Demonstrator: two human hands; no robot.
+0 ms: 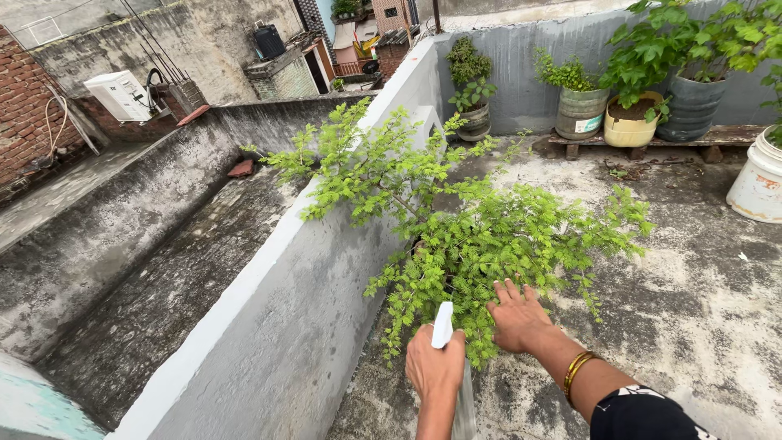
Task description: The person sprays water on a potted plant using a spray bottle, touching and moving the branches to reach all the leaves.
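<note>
2 bare hands work low at a feathery green potted plant [481,244]. Left hand [434,368] grips a white spray bottle [444,326] upright, just beside the right hand [516,316], which lies open, fingers spread, on the foliage.

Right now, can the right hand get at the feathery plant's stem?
Probably yes. The right hand already rests on the feathery plant; only soft foliage hides the stem. The left hand holds a white spray bottle alongside.
</note>
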